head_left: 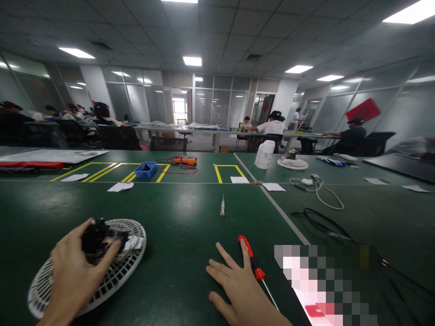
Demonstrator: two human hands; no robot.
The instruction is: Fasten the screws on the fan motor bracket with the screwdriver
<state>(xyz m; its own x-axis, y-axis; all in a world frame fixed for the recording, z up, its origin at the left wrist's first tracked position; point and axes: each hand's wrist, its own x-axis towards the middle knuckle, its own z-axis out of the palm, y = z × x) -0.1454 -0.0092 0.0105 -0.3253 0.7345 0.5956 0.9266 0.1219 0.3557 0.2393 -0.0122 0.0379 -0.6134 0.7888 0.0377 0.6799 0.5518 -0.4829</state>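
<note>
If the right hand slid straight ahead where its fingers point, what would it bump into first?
Probably the small silver tool lying ahead on the green table; the right hand already touches the red screwdriver.

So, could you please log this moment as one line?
left hand: gripping black motor on white fan grille | right hand: open, flat on green table, index finger against red screwdriver | slim tool: lying farther out

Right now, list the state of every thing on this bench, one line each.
left hand: closed around the black motor.
fan grille: lying flat under the black motor.
right hand: open, flat, forefinger against the red screwdriver.
red screwdriver: lying down, not gripped.
small screwdriver: lying loose, untouched.
blue tray: upright, dark contents.
</note>
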